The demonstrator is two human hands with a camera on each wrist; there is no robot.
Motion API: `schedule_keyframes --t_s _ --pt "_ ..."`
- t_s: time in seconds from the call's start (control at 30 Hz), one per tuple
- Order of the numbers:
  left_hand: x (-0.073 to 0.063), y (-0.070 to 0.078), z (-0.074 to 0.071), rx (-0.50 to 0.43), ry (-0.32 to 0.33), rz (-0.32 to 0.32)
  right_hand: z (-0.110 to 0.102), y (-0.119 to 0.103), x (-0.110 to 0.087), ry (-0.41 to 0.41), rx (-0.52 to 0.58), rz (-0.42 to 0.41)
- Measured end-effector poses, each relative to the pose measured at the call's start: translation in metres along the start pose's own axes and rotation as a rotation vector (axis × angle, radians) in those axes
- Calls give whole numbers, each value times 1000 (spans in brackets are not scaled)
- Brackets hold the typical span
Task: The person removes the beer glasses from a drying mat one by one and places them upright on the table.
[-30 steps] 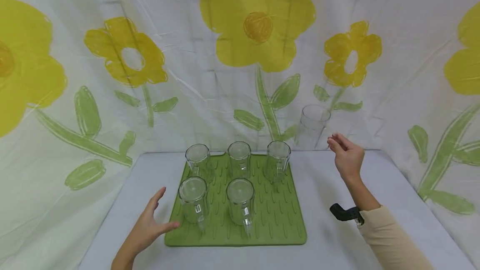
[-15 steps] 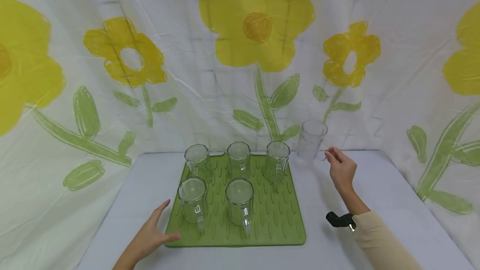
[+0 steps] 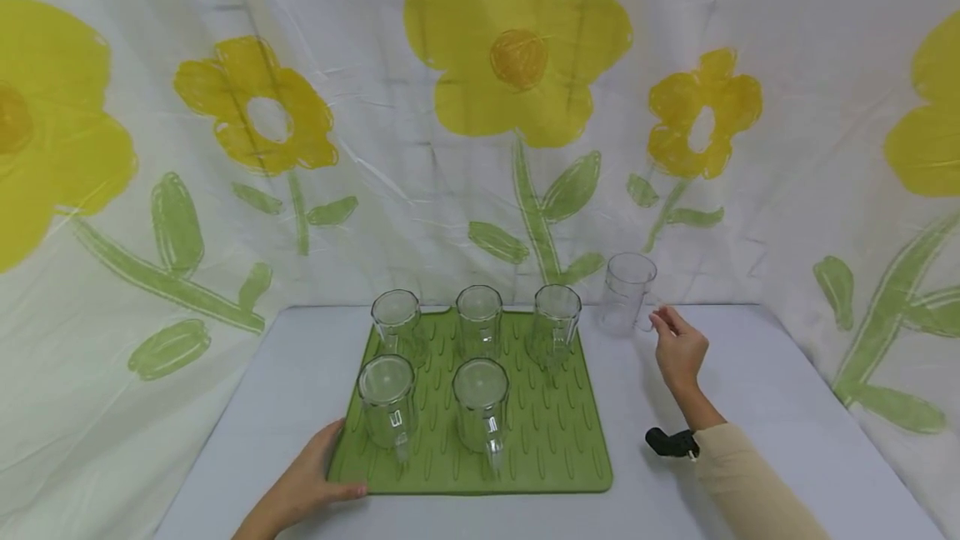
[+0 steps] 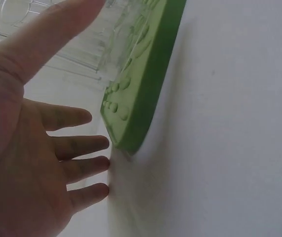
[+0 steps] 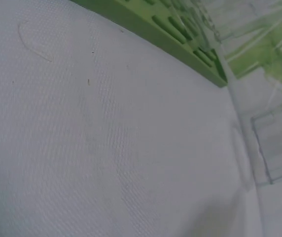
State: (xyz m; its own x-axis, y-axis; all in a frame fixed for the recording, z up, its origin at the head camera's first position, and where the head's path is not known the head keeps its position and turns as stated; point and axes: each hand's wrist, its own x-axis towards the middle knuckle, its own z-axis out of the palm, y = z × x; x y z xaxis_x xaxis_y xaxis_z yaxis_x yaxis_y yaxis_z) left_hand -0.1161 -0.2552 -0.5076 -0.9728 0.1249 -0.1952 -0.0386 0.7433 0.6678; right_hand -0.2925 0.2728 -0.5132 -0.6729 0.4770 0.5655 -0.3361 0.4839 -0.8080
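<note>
Right hand (image 3: 681,348): fingers curled, pinching the handle of one clear mug (image 3: 627,297) just right of the mat's far right corner, roughly upright; the handle hold presumably spares the glass wall from touch.

Left hand (image 3: 306,473): fingers straight and spread, nothing gripped, at the near left corner of a green mat (image 3: 558,440), perhaps placed to steady it.

Contact of mug with white table (image 3: 637,515), or left fingers with mat, cannot be settled from these views.

Glass mugs on mat, five: three in the far row, two in the near row (image 3: 480,411); handles face near, likely for convenient grasping.

Backdrop: flowered cloth (image 3: 420,215).
</note>
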Motion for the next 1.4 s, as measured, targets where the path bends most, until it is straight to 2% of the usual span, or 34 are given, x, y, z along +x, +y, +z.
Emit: schedule_keyframes --t_s 0.1,0.23,0.53,0.77,1.17,1.4 --pt "0 -2 1 4 12 26 2 4 -2 -1 -11 42" --pt "0 -5 2 55 36 52 3 8 -4 4 -6 79" --pt "2 -8 4 143 32 34 3 17 -4 32 -17 85" --pt "2 -5 1 161 35 29 4 19 -5 40 -6 106" --pt "5 -9 4 154 43 5 6 22 -8 18 14 126" --pt "5 -7 4 139 53 2 5 19 -8 10 -35 145"
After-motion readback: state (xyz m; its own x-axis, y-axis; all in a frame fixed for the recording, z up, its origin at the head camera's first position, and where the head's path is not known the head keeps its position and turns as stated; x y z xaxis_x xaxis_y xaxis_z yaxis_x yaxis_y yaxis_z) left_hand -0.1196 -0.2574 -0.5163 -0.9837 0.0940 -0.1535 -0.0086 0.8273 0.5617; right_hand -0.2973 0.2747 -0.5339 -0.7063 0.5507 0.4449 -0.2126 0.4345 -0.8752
